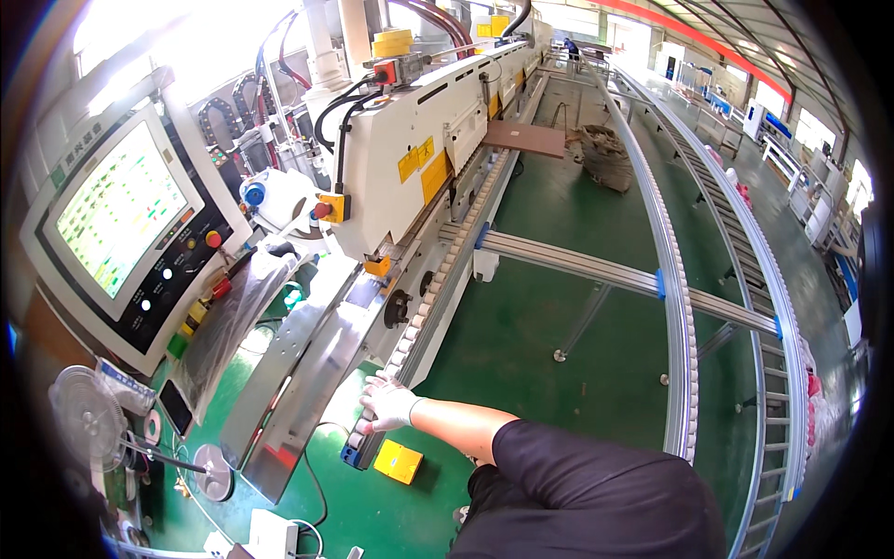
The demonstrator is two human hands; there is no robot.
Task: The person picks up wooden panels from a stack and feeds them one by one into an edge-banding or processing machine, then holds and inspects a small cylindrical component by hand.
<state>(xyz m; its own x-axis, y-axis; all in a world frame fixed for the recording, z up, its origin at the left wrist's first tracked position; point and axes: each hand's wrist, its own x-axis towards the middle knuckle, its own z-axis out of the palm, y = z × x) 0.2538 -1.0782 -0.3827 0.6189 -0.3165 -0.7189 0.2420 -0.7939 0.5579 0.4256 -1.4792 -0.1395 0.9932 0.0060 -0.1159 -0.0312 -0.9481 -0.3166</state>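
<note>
My right hand [389,404], in a white glove, reaches left across the front of my body. It rests on the near end of a narrow roller rail [405,343] lined with small white rollers. Its fingers are spread over the rail's end, and I see nothing held in them. My left hand is out of view. Just below the hand, a yellow box-shaped thing [399,461] sits near the green floor. Left of the rail stands the metal infeed plate [307,373] of a long cream-coloured machine [400,154].
A control panel [121,224] with a lit screen and a red button stands at left, above a fan [88,419] and a phone [175,407]. A brown board [526,138] juts from the machine. Crossbars [577,259] join the rails; a sack [605,158] stands farther back.
</note>
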